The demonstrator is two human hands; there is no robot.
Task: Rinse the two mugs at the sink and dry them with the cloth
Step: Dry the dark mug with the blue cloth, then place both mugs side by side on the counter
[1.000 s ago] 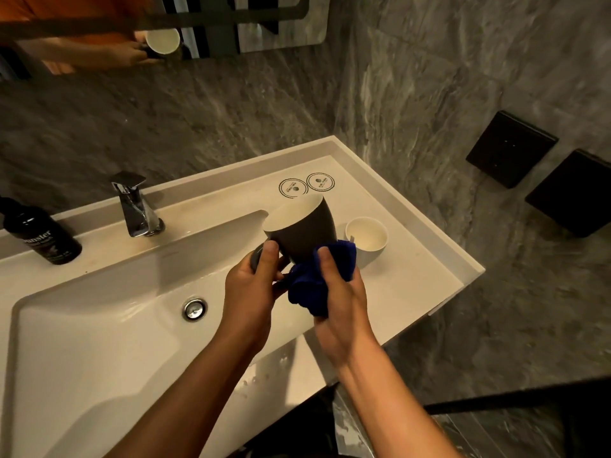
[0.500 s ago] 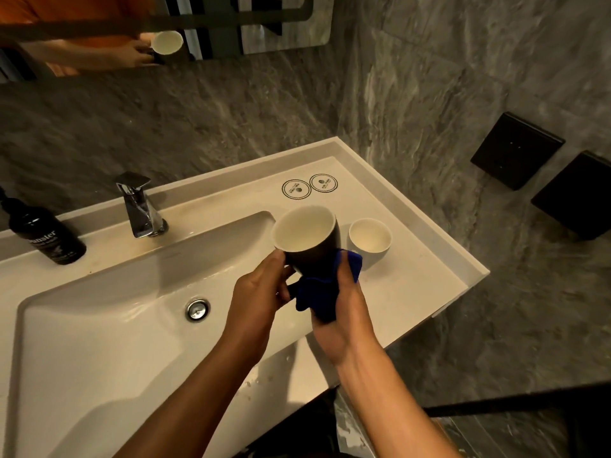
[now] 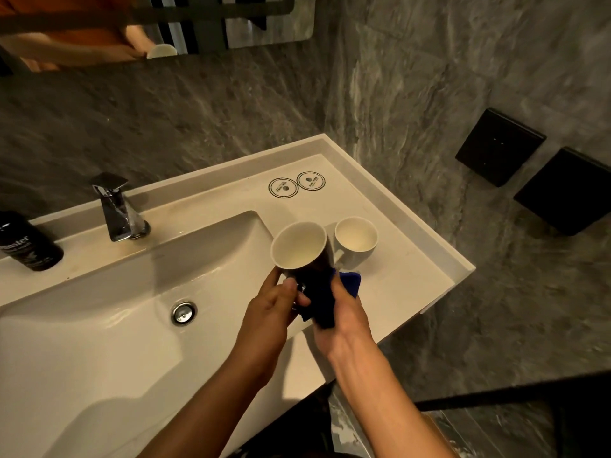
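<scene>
A dark mug (image 3: 301, 249) with a white inside is held above the right edge of the sink basin (image 3: 99, 325), mouth facing up towards me. My left hand (image 3: 267, 312) grips its lower left side near the handle. My right hand (image 3: 340, 319) presses a blue cloth (image 3: 330, 292) against the mug's right side and base. A white mug (image 3: 356, 238) stands upright on the counter (image 3: 403, 279) just right of the dark one, its handle pointing left.
A chrome faucet (image 3: 117, 209) stands behind the basin, and the drain plug (image 3: 183, 312) sits in its middle. A black bottle (image 3: 28, 242) is at the far left. Two round stickers (image 3: 296, 185) mark the counter's back. Black wall boxes (image 3: 499, 147) hang at right.
The dark mug has turned more upright, so its mouth faces me. Both hands and the cloth have slid lower around its base.
</scene>
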